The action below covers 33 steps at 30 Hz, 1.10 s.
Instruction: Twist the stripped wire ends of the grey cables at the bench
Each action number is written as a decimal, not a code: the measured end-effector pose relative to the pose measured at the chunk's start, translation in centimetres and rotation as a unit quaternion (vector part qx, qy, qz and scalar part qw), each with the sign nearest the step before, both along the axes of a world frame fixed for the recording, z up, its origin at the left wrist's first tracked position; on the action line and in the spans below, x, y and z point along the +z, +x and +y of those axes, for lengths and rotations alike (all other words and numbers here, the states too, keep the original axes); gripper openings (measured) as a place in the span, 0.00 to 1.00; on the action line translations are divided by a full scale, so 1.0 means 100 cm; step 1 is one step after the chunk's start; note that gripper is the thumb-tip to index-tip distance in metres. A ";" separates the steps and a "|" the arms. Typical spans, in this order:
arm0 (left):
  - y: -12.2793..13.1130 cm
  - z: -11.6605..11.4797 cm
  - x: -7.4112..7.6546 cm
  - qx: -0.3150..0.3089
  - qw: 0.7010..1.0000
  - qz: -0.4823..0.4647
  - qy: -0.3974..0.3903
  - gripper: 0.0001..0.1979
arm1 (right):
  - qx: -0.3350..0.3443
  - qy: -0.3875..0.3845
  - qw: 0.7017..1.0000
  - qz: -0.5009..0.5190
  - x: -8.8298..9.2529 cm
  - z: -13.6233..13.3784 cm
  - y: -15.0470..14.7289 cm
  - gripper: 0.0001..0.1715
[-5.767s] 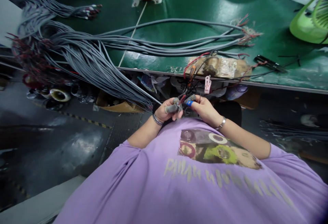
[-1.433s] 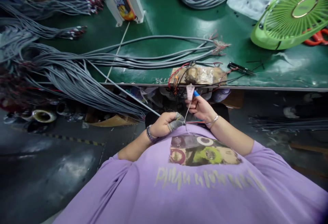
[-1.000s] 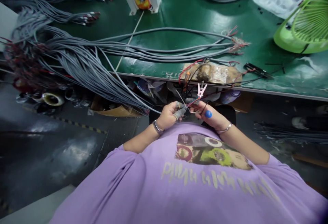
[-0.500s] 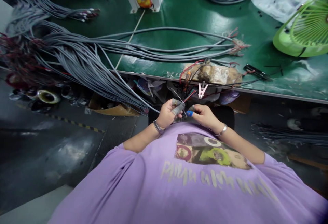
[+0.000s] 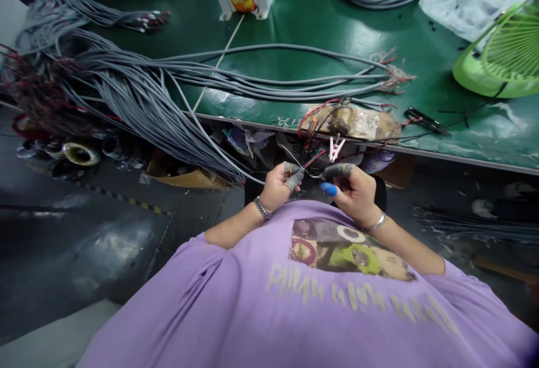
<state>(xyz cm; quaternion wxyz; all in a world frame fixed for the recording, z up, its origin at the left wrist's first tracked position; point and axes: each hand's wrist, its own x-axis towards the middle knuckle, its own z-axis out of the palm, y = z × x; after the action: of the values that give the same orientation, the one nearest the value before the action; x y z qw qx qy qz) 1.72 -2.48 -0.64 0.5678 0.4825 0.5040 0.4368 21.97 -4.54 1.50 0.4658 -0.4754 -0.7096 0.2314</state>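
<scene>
My left hand (image 5: 280, 185), its fingertips in grey finger covers, pinches the end of a grey cable (image 5: 223, 157). Several thin coloured wires (image 5: 314, 158), red and green-blue among them, fan out from that pinch, and a pale wire (image 5: 290, 153) points up to the left. To the right, my right hand (image 5: 356, 194) has a grey-covered forefinger and a blue-covered thumb curled toward each other. A thin greyish strand (image 5: 312, 176) curves from the cable end to these fingertips, which close on it. Both hands are in front of the bench edge.
A heap of grey cables (image 5: 126, 90) hangs over the left edge of the green bench (image 5: 295, 26). Near the front edge lie a taped block (image 5: 366, 124), a pink clip (image 5: 336, 148) and a black tool (image 5: 425, 121). A green fan (image 5: 475, 76) stands at right.
My right hand has moved right, away from my left, and the strand now stretches between them. My left hand keeps its pinch on the cable end. The view has shifted slightly.
</scene>
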 end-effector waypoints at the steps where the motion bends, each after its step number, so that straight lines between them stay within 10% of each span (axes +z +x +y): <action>1: 0.001 -0.001 -0.001 -0.002 1.000 0.007 0.008 0.24 | -0.016 -0.010 1.000 -0.014 0.002 0.001 -0.002 0.19; 15: -0.005 0.003 -0.002 0.017 0.999 -0.034 0.001 0.25 | 0.051 -0.197 0.971 -0.129 -0.036 0.023 -0.004 0.20; 23: -0.001 0.001 0.000 0.004 0.999 -0.023 0.027 0.24 | 0.029 -0.063 0.997 0.040 0.009 -0.005 -0.006 0.13; 33: -0.019 0.004 -0.007 -0.129 0.933 0.217 0.258 0.09 | 0.107 -0.052 0.987 -0.103 -0.017 0.014 -0.018 0.06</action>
<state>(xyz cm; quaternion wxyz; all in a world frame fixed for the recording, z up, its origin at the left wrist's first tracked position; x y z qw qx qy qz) -0.21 -2.11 -1.34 0.3516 0.7562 0.4184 0.3598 20.18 -3.10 -0.21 0.3371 -0.4414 -0.7877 0.2666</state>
